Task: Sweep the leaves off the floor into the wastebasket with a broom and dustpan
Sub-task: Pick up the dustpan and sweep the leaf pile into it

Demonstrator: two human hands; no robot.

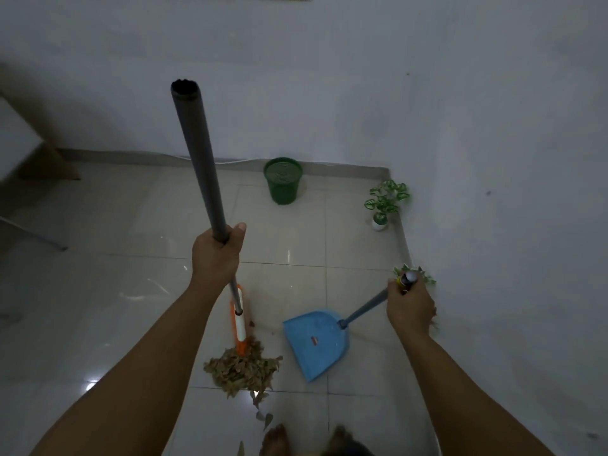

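My left hand (217,255) grips the grey handle of the broom (197,153), whose orange and white head (239,324) stands on the tiled floor. A pile of dry brown leaves (241,371) lies at the broom head, with a few loose ones (263,416) trailing toward my feet. My right hand (409,307) grips the top of the grey handle of the blue dustpan (316,343), which rests on the floor just right of the pile. The green mesh wastebasket (283,181) stands upright by the far wall.
A small potted plant (385,204) sits in the far right corner, and more green foliage (424,274) shows by the right wall behind my right hand. Furniture with a metal leg (39,238) stands at the left. My bare feet (276,441) are at the bottom edge.
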